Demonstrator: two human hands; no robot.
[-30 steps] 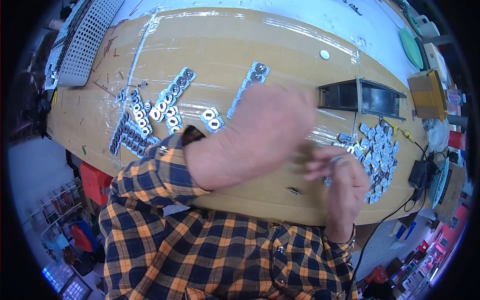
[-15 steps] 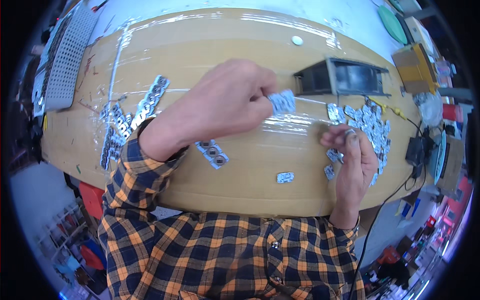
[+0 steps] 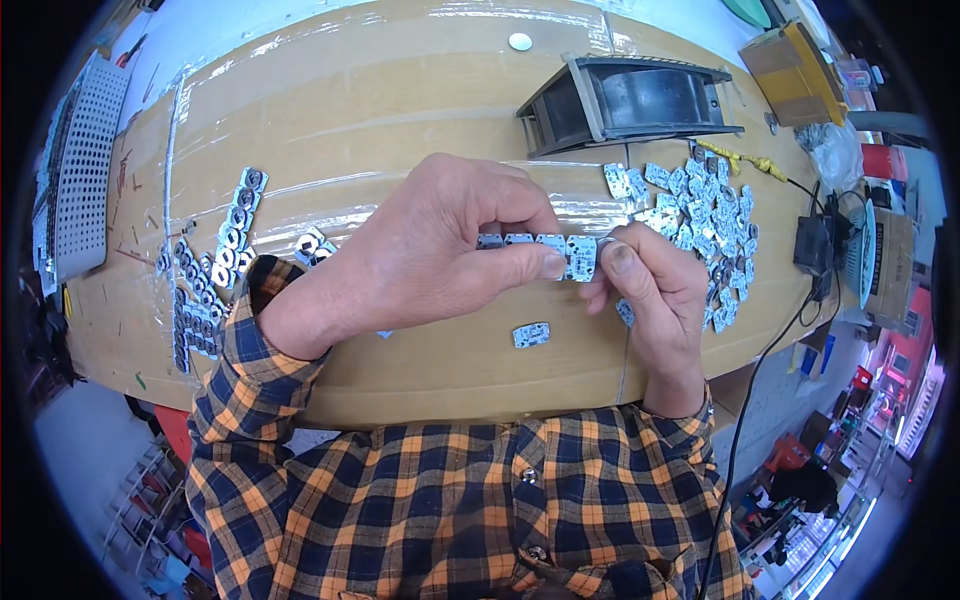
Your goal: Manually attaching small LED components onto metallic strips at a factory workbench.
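Left hand point(image 3: 440, 235) pinches a strip of small circuit boards point(image 3: 581, 262) above the table point(image 3: 450, 375); right hand point(image 3: 655, 280), closed thumb to finger, grips a small silvery piece point(image 3: 604, 243), kind unclear, at the strip's right end. Judged step: fitting or working the end board, calling for a steady left pinch. Board markings are illegible.

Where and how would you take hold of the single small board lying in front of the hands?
Probably from above, pinching the lone board across its long near and far edges: it lies flat on the brown covering, longer from left to right, and apart from the heaped boards.
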